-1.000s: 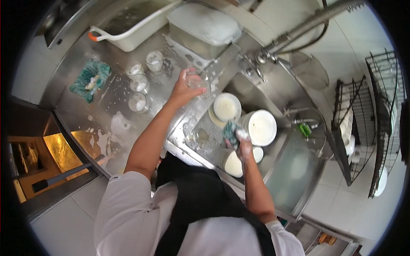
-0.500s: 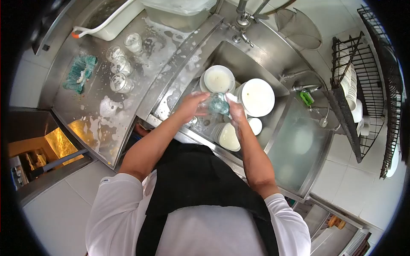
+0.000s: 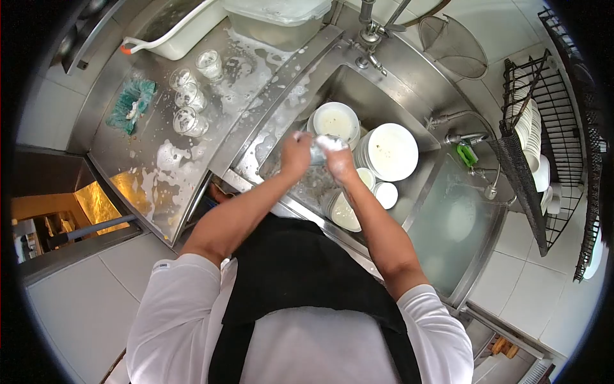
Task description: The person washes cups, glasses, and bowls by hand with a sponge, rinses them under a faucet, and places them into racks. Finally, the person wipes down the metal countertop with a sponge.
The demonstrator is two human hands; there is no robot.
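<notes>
Over the sink, my left hand (image 3: 296, 155) is closed around a clear drinking glass (image 3: 317, 153). My right hand (image 3: 338, 163) is closed at the glass's other end. White suds (image 3: 332, 143) cover its fingers and hide what they hold. Just beyond my hands stands a stack of white bowls (image 3: 336, 120) with suds or liquid in the top one. A stack of white plates (image 3: 393, 152) is to their right. Below my hands, more white bowls (image 3: 346, 214) lean on their side, and a small white dish (image 3: 385, 195) sits beside them.
Several glasses (image 3: 190, 121) and a green mesh scrubber (image 3: 132, 106) lie on the sudsy steel counter (image 3: 150, 185) at left. White tubs (image 3: 182, 38) stand behind. A water-filled basin (image 3: 441, 224) adjoins the sink at right. A faucet (image 3: 371, 35) and wire rack (image 3: 543, 102) border the area.
The glass between my hands has turned, and the greenish material seen in it before is now mostly hidden. My left fingers have curled tighter. The whole view has shifted slightly.
</notes>
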